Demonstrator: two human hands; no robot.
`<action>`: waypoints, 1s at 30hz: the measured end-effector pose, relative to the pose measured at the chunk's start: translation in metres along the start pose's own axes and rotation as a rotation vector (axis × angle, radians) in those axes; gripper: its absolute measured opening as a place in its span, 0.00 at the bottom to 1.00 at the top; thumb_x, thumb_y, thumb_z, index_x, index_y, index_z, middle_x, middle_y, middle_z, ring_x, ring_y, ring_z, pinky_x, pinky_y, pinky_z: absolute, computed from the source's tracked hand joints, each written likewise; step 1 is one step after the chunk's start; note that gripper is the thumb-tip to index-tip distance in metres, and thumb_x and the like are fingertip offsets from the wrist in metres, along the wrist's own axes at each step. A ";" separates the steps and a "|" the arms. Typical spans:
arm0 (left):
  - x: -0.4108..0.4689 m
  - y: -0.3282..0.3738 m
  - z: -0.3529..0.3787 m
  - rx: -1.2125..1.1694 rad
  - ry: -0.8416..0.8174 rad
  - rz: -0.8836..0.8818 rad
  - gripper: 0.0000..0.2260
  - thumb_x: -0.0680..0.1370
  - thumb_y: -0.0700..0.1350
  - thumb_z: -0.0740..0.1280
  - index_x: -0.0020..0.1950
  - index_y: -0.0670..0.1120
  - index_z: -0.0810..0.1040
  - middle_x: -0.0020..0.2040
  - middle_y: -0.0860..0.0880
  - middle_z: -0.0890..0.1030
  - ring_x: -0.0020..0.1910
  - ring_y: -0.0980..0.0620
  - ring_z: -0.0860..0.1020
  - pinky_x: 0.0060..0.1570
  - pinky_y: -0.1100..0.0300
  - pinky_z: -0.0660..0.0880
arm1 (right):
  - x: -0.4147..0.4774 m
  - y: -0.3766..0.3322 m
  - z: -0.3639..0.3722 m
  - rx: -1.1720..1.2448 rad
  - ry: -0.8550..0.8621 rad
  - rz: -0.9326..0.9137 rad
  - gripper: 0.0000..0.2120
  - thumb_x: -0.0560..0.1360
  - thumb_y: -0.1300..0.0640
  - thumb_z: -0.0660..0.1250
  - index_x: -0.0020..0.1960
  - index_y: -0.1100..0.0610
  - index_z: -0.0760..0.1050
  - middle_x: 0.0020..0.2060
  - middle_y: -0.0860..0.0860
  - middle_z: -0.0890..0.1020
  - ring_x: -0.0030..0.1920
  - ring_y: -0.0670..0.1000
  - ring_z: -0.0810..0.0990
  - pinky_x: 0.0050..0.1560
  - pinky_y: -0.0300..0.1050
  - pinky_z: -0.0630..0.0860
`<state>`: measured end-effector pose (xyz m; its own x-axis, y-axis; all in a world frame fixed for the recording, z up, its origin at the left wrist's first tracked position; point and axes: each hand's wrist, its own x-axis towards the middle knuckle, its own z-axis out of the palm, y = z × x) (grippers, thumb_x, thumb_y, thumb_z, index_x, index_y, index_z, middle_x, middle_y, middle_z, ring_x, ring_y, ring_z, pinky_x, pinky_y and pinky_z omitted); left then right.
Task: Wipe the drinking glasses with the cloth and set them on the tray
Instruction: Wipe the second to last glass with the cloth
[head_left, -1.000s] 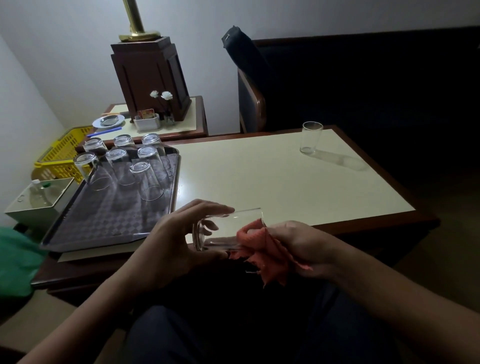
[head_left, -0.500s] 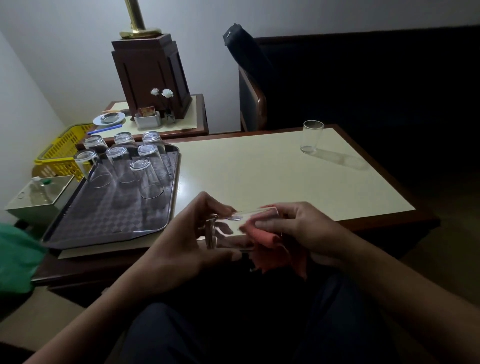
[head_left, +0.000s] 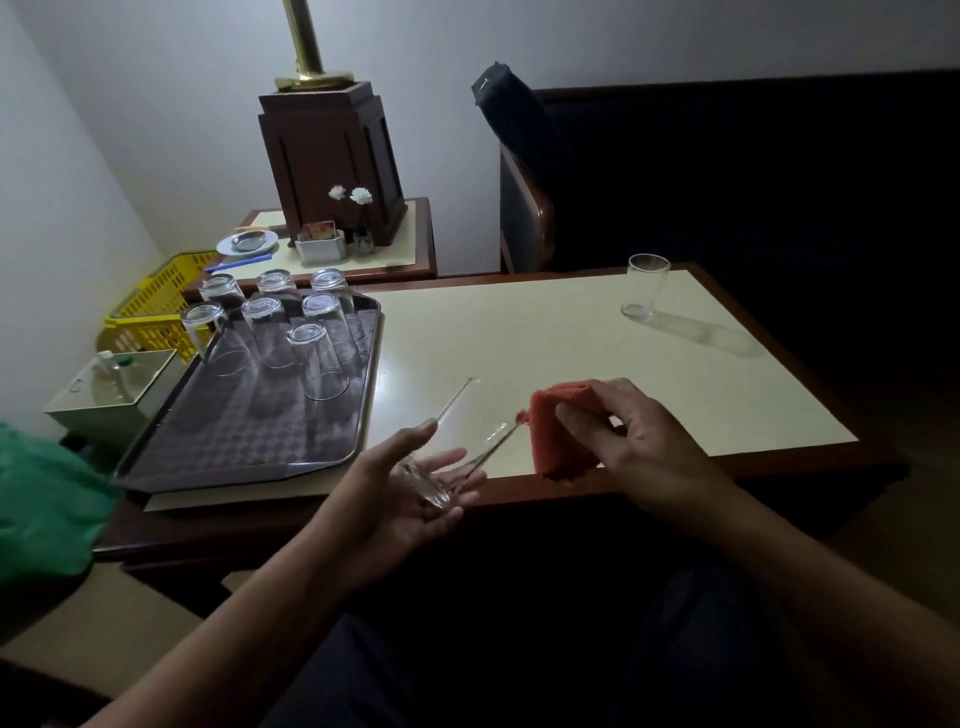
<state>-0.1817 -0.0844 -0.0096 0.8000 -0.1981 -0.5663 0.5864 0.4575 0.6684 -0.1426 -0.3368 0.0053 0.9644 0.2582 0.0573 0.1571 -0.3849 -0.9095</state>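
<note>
left hand (head_left: 410, 493): palm up, over the near edge of the desk (head_left: 519, 338). fingers (head_left: 457, 460) released, nearly straight, lying under the held glass (head_left: 457, 457). thumb laid along its side. the glass rests base-down in the palm and tilts away, mouth up and to the right.

right hand (head_left: 639, 447): just right of the glass mouth, above the desk. fingers (head_left: 582, 431) clenched round a bunched red cloth (head_left: 558, 436), grasping it. one cloth corner sits right at the glass rim; touching or not, cannot tell.

counts, left to right:
- green fabric (head_left: 41, 509), one piece, at the left edge of view.
- pale box (head_left: 119, 387), one, beside the tray's left side.
- yellow basket (head_left: 156, 306), one, behind the box.
- tray (head_left: 244, 431), one, dark, checkered liner, on the desk's left end.
- inverted glasses (head_left: 306, 343), seven, mouth-down on the far part of the tray: three at the back, three in the middle, one in front.
- side table (head_left: 410, 244), one, behind the tray, carrying a saucer (head_left: 247, 241), a white holder (head_left: 319, 249), two white flowers (head_left: 361, 196) and a dark wooden lamp base (head_left: 332, 156) with a brass post.
- upright glass (head_left: 644, 286), one, alone at the desk's far right, well apart from both hands.
- glasses in all: nine.

writing: a coloured card stands in the white holder; too small to read. no other labels legible.
</note>
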 end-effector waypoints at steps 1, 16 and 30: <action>0.000 -0.003 0.004 0.000 -0.011 -0.005 0.26 0.76 0.53 0.71 0.68 0.38 0.77 0.60 0.37 0.83 0.55 0.42 0.80 0.51 0.55 0.77 | -0.002 0.000 0.003 -0.024 0.040 -0.057 0.08 0.82 0.45 0.68 0.60 0.37 0.81 0.58 0.44 0.81 0.62 0.45 0.80 0.56 0.35 0.77; -0.005 -0.009 0.009 0.216 -0.166 0.167 0.29 0.77 0.59 0.67 0.66 0.35 0.76 0.52 0.36 0.82 0.47 0.40 0.80 0.49 0.47 0.76 | -0.033 0.001 0.053 -0.034 -0.019 -0.446 0.07 0.77 0.57 0.77 0.53 0.53 0.81 0.51 0.45 0.83 0.53 0.48 0.84 0.52 0.47 0.82; -0.008 0.009 0.009 0.228 0.046 0.406 0.25 0.67 0.43 0.75 0.63 0.42 0.74 0.45 0.43 0.85 0.46 0.44 0.85 0.48 0.49 0.78 | -0.012 0.005 0.044 0.725 -0.200 0.208 0.13 0.86 0.55 0.64 0.67 0.53 0.81 0.61 0.60 0.86 0.62 0.65 0.85 0.61 0.61 0.80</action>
<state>-0.1822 -0.0866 0.0053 0.9672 -0.0011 -0.2541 0.2437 0.2866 0.9265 -0.1624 -0.3025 -0.0183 0.8915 0.4253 -0.1563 -0.2672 0.2150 -0.9394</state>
